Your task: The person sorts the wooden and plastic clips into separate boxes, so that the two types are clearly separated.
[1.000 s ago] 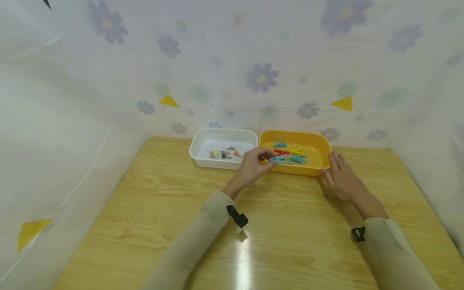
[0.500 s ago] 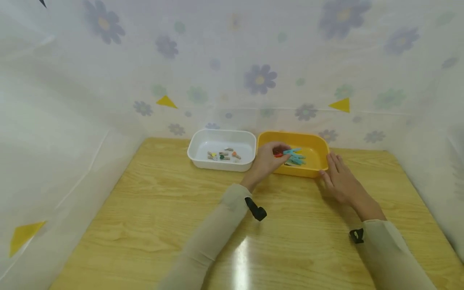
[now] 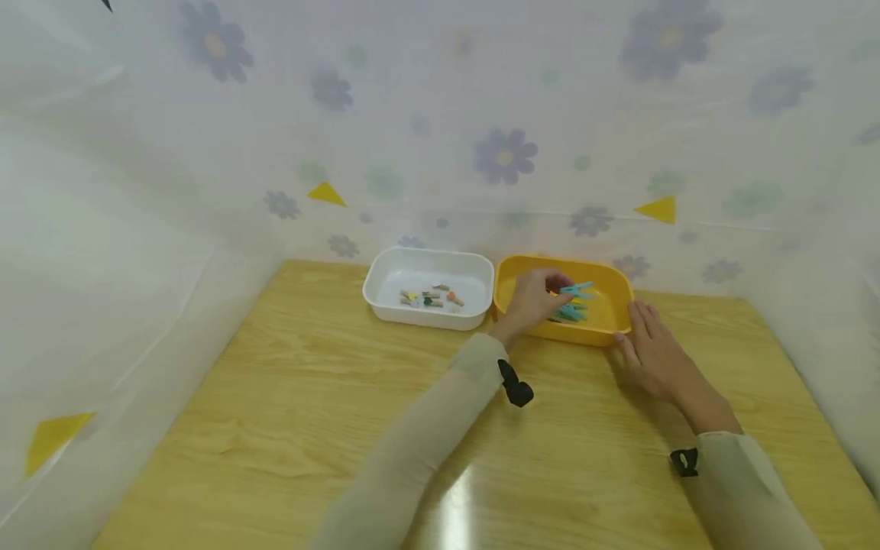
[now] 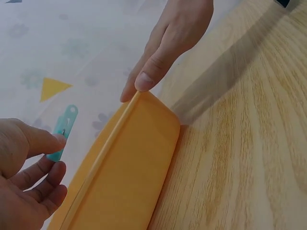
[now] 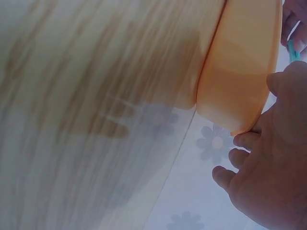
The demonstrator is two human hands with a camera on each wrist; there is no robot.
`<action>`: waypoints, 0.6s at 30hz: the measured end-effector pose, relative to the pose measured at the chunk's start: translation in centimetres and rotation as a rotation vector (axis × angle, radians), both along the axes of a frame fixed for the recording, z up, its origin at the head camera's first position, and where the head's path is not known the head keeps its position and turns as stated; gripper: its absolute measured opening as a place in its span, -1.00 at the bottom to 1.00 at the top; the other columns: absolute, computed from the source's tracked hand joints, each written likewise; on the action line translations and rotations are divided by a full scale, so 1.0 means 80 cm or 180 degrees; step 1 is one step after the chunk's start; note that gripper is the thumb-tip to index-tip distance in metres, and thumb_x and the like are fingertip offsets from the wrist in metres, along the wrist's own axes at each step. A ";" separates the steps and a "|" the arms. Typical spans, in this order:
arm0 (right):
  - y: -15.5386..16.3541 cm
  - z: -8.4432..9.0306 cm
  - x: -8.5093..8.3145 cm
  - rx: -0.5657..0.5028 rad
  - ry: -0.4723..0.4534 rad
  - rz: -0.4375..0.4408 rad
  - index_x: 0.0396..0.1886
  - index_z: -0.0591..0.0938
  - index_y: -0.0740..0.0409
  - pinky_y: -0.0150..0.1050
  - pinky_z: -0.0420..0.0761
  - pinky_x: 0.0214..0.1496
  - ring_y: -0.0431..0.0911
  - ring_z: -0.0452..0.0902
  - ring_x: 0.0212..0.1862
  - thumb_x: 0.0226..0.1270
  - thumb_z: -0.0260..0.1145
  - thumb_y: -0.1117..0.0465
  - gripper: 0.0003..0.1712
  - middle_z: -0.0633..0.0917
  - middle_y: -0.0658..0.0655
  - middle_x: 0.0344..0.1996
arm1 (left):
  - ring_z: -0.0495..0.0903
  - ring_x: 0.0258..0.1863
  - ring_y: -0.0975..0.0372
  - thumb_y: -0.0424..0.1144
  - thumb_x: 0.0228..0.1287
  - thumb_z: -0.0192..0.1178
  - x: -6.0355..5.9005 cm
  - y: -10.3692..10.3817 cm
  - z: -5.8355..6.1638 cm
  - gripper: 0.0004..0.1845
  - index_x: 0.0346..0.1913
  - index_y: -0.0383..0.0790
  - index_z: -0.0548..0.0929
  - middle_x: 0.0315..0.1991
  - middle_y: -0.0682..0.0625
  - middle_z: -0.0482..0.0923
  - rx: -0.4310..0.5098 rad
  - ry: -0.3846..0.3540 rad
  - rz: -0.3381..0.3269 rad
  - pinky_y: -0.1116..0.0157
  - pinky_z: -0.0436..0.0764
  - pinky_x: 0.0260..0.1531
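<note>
My left hand (image 3: 531,302) is over the yellow tray (image 3: 608,333), pinching a light-blue clothespin (image 3: 576,289) between thumb and fingertips. In the left wrist view that clothespin (image 4: 66,129) is tilted, its upper end sticking out past the thumb. Beneath the hand, several other blue clothespins (image 3: 571,313) lie on the tray floor, partly covered by my fingers. At the tray's right end rests my right hand (image 3: 658,351), fingers straight along the outer wall and thumb touching the rim near the front corner.
A white tray (image 3: 385,307) stands against the yellow one on the left. Several small wooden clips (image 3: 431,301) with coloured decorations lie in it. Both trays sit near the back edge of the wooden table (image 3: 330,397), before a flowered curtain (image 3: 440,153).
My left hand has moved right across the yellow tray, carrying the light-blue clothespin. My right hand has stayed at the tray's right end.
</note>
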State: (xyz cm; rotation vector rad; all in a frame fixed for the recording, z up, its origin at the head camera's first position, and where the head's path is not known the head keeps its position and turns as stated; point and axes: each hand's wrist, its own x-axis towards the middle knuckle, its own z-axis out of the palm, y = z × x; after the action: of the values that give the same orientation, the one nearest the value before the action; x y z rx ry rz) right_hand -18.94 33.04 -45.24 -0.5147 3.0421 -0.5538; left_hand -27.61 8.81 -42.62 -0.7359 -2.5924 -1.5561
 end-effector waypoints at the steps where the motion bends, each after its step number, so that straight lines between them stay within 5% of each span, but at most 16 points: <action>1: 0.002 0.000 0.001 -0.0005 0.0007 -0.0008 0.58 -0.19 0.55 0.29 -0.20 0.57 0.44 -0.35 0.57 0.75 -0.26 -0.03 -0.18 -0.14 0.62 0.54 | 0.61 -0.28 0.37 -0.26 0.40 0.36 -0.001 0.004 0.000 -0.85 -0.06 -0.22 0.77 -0.19 0.01 0.74 -0.0003 0.0003 -0.0002 0.58 0.53 -0.28; 18: 0.002 -0.002 0.000 -0.0003 -0.0048 -0.0036 0.60 -0.21 0.51 0.28 -0.21 0.57 0.41 -0.37 0.59 0.75 -0.26 -0.07 -0.17 -0.17 0.57 0.57 | 0.59 -0.25 0.35 -0.22 0.36 0.40 -0.017 0.047 -0.017 -0.87 -0.10 -0.14 0.76 -0.21 0.10 0.69 -0.0515 -0.0107 0.0121 0.54 0.53 -0.25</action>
State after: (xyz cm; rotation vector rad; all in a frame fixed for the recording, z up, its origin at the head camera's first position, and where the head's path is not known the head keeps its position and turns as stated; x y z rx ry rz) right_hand -18.95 33.18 -45.43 -0.4913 3.0324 -0.5568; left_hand -28.99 12.59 -43.94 -0.6716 -2.7650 -1.3728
